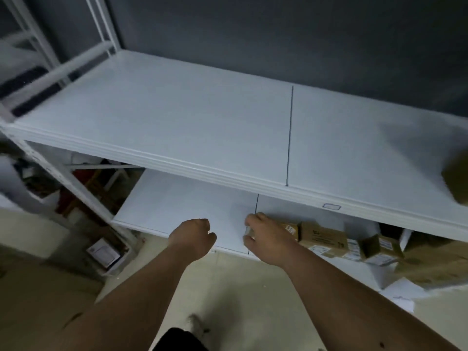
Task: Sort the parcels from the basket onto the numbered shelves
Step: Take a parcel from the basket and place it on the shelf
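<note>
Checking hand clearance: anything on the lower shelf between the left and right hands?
Head view: only bare white lower shelf between left hand and right hand; nothing else there.

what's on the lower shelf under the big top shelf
A row of cardboard parcels lies on the lower shelf, right of its dividing line; the right hand holds the nearest. The left section looks bare. The top shelf covers the back.
</note>
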